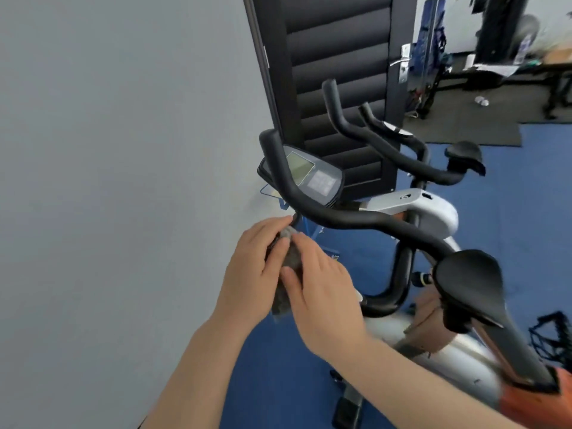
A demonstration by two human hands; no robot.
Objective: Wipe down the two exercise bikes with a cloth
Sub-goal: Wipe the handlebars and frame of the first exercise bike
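Just left of frame centre, the left hand (252, 264) and right hand (322, 292) pinch a crumpled grey cloth (286, 267) between curled fingers, seemingly folding it; next, press it onto the nearer bike's curved black foam handlebar (340, 216).

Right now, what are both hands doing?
Left hand: holding the grey cloth.
Right hand: holding the same cloth.
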